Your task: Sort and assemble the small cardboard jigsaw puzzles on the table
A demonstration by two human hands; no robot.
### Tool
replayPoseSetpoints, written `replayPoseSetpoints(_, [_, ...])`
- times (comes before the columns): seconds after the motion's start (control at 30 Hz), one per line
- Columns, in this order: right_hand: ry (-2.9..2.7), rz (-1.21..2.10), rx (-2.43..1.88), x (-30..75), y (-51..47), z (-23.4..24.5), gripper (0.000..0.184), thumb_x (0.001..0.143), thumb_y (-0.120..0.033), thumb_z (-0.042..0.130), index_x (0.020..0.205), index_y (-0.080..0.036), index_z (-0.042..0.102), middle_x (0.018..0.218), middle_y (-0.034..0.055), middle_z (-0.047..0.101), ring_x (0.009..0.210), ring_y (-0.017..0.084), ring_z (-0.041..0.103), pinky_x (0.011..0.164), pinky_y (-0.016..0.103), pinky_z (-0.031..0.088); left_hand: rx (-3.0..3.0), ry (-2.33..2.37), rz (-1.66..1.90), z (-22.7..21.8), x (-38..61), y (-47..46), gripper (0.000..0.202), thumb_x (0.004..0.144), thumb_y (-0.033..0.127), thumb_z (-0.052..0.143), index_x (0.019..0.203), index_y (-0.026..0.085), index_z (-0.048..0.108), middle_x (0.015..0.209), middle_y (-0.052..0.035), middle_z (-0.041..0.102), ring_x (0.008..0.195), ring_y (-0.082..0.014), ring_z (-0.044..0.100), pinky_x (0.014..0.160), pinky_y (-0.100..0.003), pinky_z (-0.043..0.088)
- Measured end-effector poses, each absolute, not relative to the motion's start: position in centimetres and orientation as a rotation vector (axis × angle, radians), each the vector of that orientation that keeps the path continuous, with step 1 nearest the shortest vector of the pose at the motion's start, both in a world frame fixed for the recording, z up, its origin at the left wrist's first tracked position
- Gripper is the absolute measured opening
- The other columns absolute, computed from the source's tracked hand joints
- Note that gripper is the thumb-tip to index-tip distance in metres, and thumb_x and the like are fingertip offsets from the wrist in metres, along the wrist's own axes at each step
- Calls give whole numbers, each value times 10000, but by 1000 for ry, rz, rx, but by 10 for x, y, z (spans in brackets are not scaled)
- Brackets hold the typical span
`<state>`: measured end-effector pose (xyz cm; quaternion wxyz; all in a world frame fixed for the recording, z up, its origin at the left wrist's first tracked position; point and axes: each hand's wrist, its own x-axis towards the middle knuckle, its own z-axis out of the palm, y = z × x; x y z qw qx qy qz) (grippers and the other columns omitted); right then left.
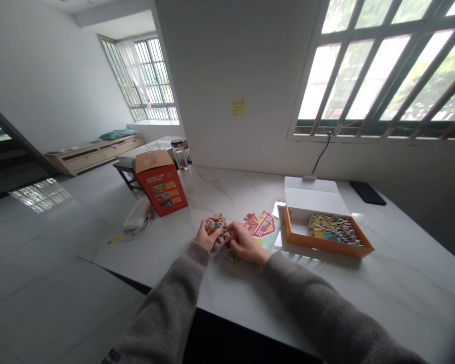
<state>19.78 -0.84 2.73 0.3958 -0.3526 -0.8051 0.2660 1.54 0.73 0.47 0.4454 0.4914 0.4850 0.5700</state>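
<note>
A clump of puzzle pieces [217,226] sits between the 2 hands, just above the table [227,194]. The left hand [208,235] is half closed around its left side, and the right hand [247,243] curves over its right side, fingers bent down on the pieces. Both seem to grip the clump. A single piece [233,257] lies just under the right hand. Just past that hand lies a printed card [263,230], and further right stands an orange tray [326,242] holding more pieces [333,229], its white lid [314,196] folded up behind. Ahead of the left hand stands a red box [161,184], with a glass bottle [180,155] behind it and a white cord [138,222] beside it. Nothing stands between the hands and the card.
</note>
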Motion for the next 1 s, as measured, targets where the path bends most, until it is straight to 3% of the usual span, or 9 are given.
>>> replayPoseSetpoints(0.1, [-1876,744,-897,200,-4,27,237,851,-120,453,1063,-215,500,922,21,569,849,177,564,787,321,482,1297,1287,1450,-1,14,3,632,661,359,841,1195,195,545,1070,-100,713,905,-224,715,830,-327,573])
replayPoseSetpoints(0.17, [-1801,761,-900,202,-1,25,249,896,-165,449,1130,-220,511,951,26,581,864,177,580,794,326,496,1376,1290,1391,-3,12,1,577,701,383,817,1195,206,578,1087,-96,716,957,-233,706,895,-346,556])
replayPoseSetpoints(0.3, [-1783,698,-933,201,0,20,257,908,-203,514,1158,-238,563,931,21,618,921,193,583,880,356,485,1439,1181,1265,-3,12,-1,518,773,464,744,1205,223,589,1073,-85,730,965,-240,704,862,-359,574])
replayPoseSetpoints(0.5, [-1753,753,-909,199,-5,20,236,957,-242,472,1168,-241,580,1014,37,649,975,190,608,907,352,488,1477,1178,1265,2,24,-9,712,649,337,846,1275,213,528,1127,-101,704,973,-224,702,909,-352,555])
replayPoseSetpoints(0.6, [-1758,664,-917,207,0,22,302,967,-195,395,1217,-234,561,1148,66,635,1089,193,592,977,371,462,1370,1106,1365,6,25,-9,672,657,328,820,1243,197,518,1094,-97,704,878,-192,713,768,-288,587])
replayPoseSetpoints(0.73, [-1924,519,-1070,221,12,18,403,929,-164,425,1318,-211,518,1242,110,609,1184,229,538,1039,434,418,1185,1181,1433,11,18,-4,622,662,355,780,1198,184,516,761,0,681,417,-95,556,371,-194,447])
replayPoseSetpoints(0.8, [-2092,462,-1127,224,15,15,464,921,-222,501,1384,-201,475,1259,126,601,1204,258,505,1055,463,390,1113,1199,1460,11,16,-2,603,656,357,765,1177,184,515,689,31,652,332,-75,479,316,-191,400])
replayPoseSetpoints(0.9, [-2353,361,-1150,221,14,14,552,903,-369,607,1412,-204,474,1223,131,594,1165,292,474,1059,488,353,1075,1186,1490,12,15,-1,596,644,348,756,1164,186,513,711,23,663,329,-78,490,313,-196,408])
replayPoseSetpoints(1.0, [-2477,308,-1157,216,11,17,510,913,-401,608,1379,-212,524,1136,117,581,1073,276,471,1020,459,365,1082,1176,1489,12,17,-2,599,643,339,746,1169,179,510,716,20,665,336,-80,497,319,-201,418])
